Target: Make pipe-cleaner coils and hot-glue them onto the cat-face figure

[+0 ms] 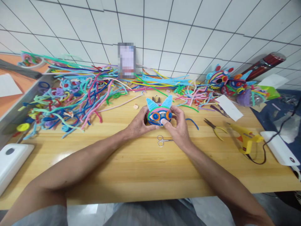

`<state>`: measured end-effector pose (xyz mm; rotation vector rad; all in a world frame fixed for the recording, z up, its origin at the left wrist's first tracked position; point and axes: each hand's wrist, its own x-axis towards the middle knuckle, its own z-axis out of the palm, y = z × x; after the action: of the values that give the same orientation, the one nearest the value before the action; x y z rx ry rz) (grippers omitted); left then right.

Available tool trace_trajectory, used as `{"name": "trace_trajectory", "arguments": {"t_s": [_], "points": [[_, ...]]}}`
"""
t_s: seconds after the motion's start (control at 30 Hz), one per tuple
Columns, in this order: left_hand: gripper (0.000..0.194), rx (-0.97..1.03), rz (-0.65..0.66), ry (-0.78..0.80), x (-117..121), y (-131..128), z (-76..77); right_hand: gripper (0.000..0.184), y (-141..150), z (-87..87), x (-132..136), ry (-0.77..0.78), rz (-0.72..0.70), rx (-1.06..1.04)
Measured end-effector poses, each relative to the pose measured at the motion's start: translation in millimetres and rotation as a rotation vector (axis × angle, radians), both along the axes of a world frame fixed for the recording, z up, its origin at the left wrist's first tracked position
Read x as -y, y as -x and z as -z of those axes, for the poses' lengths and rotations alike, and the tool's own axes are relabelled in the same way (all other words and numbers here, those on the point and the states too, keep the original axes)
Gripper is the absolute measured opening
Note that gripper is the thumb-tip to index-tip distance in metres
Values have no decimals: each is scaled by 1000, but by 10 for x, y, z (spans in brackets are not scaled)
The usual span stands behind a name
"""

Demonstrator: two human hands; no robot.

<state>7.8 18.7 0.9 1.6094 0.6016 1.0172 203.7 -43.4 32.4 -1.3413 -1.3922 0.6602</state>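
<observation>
Presumably for steadiness, the left hand [138,124] and right hand [180,127] grasp the blue-eared face [159,112] between them, the right thumb [166,124] against its front; scissors [166,140] lie just beside the right hand on the worktop [141,169], probably for ready reach.

Counted: two hands [137,125] [180,128], one held figure [161,111], one pair of scissors [161,141]. At right, one glue gun [247,138], one yellow-handled pliers [213,126]; one flask [264,67] is seen far right.

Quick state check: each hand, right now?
Left hand: closed, holding one side of the blue-eared face.
Right hand: closed, holding its other side, thumb on the front.
</observation>
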Motion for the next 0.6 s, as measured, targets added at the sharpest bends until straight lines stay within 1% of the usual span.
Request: {"name": "trace_trajectory", "arguments": {"t_s": [0.17, 0.4, 0.6], "points": [[73, 3, -4, 7, 15, -4, -37, 62, 7, -9, 25, 13, 0, -24], [70, -10, -4, 5, 34, -1, -102, 61, 18, 22, 31, -9, 8, -9], [70, -20, -6, 12, 21, 0, -92, 62, 43, 22, 36, 3, 22, -18]]}}
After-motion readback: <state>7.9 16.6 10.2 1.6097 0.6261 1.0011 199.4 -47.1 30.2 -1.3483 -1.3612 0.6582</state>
